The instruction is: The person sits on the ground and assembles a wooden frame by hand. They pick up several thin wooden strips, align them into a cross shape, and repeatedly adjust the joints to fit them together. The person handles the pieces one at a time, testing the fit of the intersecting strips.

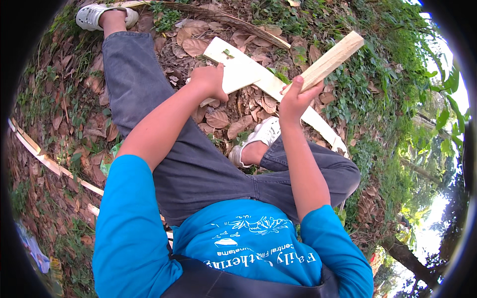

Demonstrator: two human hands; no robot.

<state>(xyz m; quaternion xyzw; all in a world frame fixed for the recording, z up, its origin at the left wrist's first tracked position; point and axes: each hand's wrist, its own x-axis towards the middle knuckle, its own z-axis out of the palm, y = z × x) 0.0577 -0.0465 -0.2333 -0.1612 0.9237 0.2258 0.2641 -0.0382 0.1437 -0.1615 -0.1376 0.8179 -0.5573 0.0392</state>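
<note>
My left hand [207, 82] is closed on the edge of a pale, flat wooden board [241, 72], its thumb pointing toward me. The board lies over the dry leaves between my legs, and a green leaf sits on its far end. From it a long pale strip [318, 121] runs toward my right knee; I cannot tell whether the two are one piece. My right hand [296, 99] is wrapped round a thick, squared stick of light wood [330, 60]. That stick is held up at a slant above the strip, its far end pointing away to the right.
Dry brown leaves [216, 119] and low green plants cover the ground. A long curved wood strip [233, 20] lies beyond the board, and another strip [54, 166] lies at the left. My legs [198, 164] are spread around the work. Trees stand at the right.
</note>
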